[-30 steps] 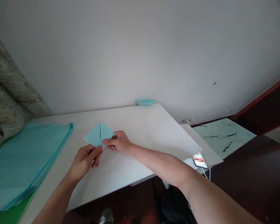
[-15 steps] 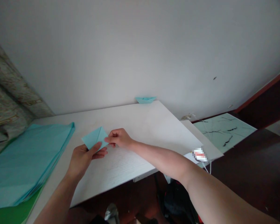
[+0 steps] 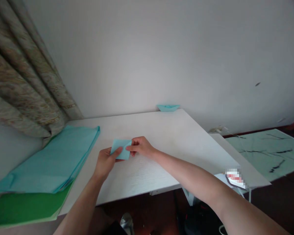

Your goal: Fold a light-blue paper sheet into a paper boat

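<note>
A small folded piece of light blue paper (image 3: 119, 152) is held above the white table between both hands. My left hand (image 3: 107, 160) grips its left side, thumb on top and fingers underneath. My right hand (image 3: 141, 146) pinches its right edge between thumb and fingers. The paper looks roughly square, and finer fold lines are too small to make out. A light blue paper boat (image 3: 168, 108) stands at the back edge of the table (image 3: 147, 127), against the wall.
On the left lies a stack of light blue paper sheets (image 3: 56, 160) over a green sheet (image 3: 29, 205). A patterned curtain (image 3: 24, 71) hangs beyond it. At the right table edge is a blurred-out object (image 3: 236, 179) with a white cable. A dark bag (image 3: 198, 220) is under the table.
The view has turned left, so everything sits further right. The folded paper has been turned from a diamond to a squarer position, still in both hands.
</note>
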Available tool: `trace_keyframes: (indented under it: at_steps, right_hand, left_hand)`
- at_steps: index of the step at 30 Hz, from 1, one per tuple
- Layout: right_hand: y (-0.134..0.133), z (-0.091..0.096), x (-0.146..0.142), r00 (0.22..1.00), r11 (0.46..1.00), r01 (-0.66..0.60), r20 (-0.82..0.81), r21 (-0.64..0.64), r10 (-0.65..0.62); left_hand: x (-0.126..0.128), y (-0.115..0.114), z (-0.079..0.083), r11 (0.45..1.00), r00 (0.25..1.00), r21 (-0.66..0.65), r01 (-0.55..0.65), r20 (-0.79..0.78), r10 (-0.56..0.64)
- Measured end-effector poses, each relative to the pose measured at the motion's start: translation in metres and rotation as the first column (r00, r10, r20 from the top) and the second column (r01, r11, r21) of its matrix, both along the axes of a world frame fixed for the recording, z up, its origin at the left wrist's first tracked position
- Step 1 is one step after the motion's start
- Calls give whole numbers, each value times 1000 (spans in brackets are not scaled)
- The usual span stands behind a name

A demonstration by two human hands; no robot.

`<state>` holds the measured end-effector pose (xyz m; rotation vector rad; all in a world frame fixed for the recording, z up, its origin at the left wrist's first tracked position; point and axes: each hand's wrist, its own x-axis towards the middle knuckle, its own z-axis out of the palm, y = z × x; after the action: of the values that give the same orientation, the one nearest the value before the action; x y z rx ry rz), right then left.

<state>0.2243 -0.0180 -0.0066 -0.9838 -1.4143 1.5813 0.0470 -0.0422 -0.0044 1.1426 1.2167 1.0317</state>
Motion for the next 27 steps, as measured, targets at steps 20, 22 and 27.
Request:
trace_keyframes:
  at_steps: [20,22,27]
  right_hand:
    - [-1,-4,-4,971,979,61,215,195,-103]
    - [0,-5,-3,977,983,56,192,175,-90]
    - [2,-6,-1,991,994,13,133,105,-27]
  left_hand:
    - [10,-5,-5,890,886,-141,435,-108,-450]
    - [8,-4,-2,903,900,-149,404,-110,-421]
    - [5,-4,3,918,913,-158,363,-135,-385]
